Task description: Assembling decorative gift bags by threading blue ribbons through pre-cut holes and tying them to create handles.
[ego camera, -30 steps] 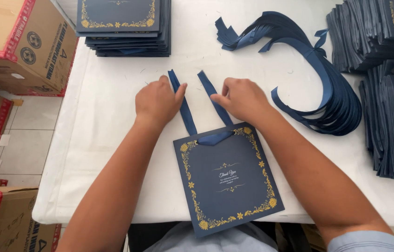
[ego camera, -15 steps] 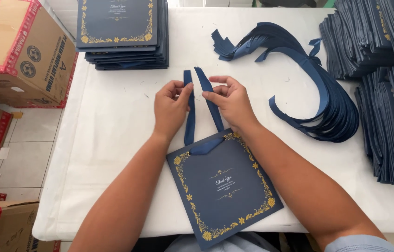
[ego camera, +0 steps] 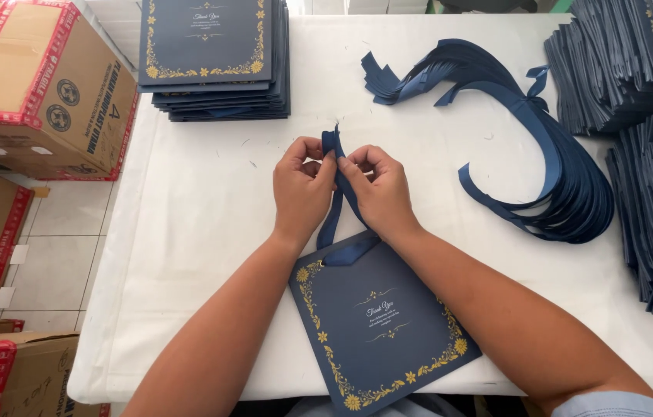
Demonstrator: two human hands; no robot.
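Both hands pinched the ribbon (ego camera: 332,202) between them: the left hand (ego camera: 302,188) had its grip closed on the strand from 9 o'clock, and the right hand (ego camera: 378,188) had its grip closed on it from 3 o'clock, fingertips nearly meeting. One ribbon end stuck up just above the thumbs at 12 o'clock. Below the hands the strands ran down and crossed the top edge of a navy bag (ego camera: 380,324) with a gold floral border, which lay flat and tilted on the white bench (ego camera: 203,232) at 6 o'clock, its lower corner reaching past the near edge.

At 11 o'clock sat a stack of bags (ego camera: 214,58) of the same kind, face up. At 2 o'clock a bundle of loose ribbons (ego camera: 543,162) curved across the bench, well apart from the hands. At 3 o'clock, along the right edge, stood fanned piles of dark blue flat bags (ego camera: 651,154). Off the bench at 9 to 10 o'clock stood cardboard boxes (ego camera: 33,85) with red tape, over a tiled floor (ego camera: 56,255).
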